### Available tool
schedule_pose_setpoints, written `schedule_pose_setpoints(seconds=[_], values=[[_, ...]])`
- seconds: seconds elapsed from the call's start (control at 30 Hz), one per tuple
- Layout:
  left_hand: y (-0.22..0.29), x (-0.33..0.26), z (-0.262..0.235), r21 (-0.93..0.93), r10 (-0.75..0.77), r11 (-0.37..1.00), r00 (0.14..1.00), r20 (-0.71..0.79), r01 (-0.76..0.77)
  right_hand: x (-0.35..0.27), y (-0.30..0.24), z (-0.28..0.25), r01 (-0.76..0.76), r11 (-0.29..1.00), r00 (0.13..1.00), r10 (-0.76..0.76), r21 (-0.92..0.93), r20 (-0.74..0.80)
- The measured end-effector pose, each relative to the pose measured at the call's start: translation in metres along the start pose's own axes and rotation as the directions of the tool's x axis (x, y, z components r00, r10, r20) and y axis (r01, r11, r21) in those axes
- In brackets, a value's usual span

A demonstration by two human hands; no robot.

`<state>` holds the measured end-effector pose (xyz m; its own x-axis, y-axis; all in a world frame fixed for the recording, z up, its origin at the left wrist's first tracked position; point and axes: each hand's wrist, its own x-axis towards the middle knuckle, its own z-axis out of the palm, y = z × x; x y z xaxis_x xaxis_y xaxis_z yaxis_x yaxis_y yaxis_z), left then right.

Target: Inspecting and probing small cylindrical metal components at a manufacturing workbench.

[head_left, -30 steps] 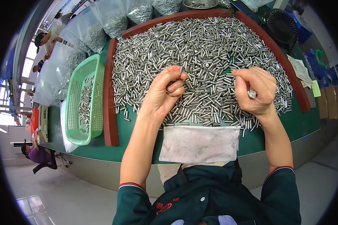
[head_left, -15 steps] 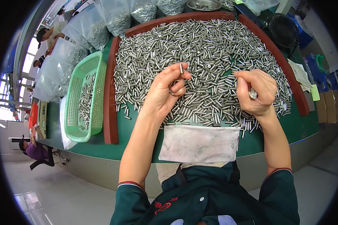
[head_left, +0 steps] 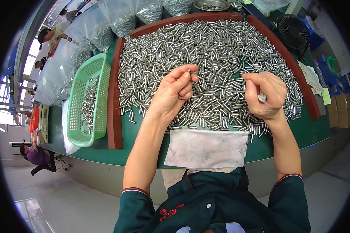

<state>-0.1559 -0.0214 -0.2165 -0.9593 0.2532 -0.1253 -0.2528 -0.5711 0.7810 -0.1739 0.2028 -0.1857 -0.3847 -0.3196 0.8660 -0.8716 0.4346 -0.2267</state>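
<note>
A wide layer of small shiny metal pins (head_left: 206, 105) covers the green table before me. Over its middle, my left hand (head_left: 173, 93) pinches one metal pin (head_left: 189, 71) between thumb and forefinger, with the other fingers curled in. My right hand (head_left: 266, 95) is closed above the right part of the layer. A whitish bit of something (head_left: 262, 97) shows inside that fist; its kind I cannot make out. Between my forearms a stained pale cloth (head_left: 207, 148) lies flat at the table's near edge.
Dark red bars (head_left: 113, 97) border the pins at left, back and right. Left of them stands a green plastic basket (head_left: 101, 83) holding more pins. Clear bags of pins (head_left: 120, 23) line the back left. A black fan (head_left: 293, 31) stands at the back right. Other people sit far left.
The pin in my left fingers has turned from upright lengthwise to nearly end-on, and the thumb has shifted slightly. My right hand has stayed in place.
</note>
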Motion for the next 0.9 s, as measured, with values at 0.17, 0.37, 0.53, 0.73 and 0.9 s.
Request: schedule_pose_setpoints(seconds=[0.17,0.37,0.53,0.73,0.9], values=[[-0.002,-0.001,0.003,0.032,0.006,0.999,1.000,-0.017,-0.006,-0.001,0.000,-0.002,0.006,1.000,1.000,-0.006,-0.003,-0.012],[-0.002,-0.007,0.009,0.086,0.009,0.996,0.999,-0.044,-0.005,-0.003,-0.004,-0.006,0.006,1.000,1.000,-0.006,-0.010,0.000],[0.014,-0.021,0.013,0.346,0.128,0.933,0.990,-0.051,-0.103,-0.007,0.001,0.004,-0.096,0.995,0.993,0.098,0.030,-0.071],[0.014,-0.091,0.026,0.857,0.356,0.508,0.927,-0.115,-0.089,0.013,-0.011,-0.014,-0.254,0.724,0.930,0.365,0.641,-0.045],[-0.024,-0.130,0.037,0.995,0.345,0.102,0.937,-0.052,0.018,0.021,-0.077,-0.007,-0.416,-0.156,0.708,0.562,0.896,0.427]])
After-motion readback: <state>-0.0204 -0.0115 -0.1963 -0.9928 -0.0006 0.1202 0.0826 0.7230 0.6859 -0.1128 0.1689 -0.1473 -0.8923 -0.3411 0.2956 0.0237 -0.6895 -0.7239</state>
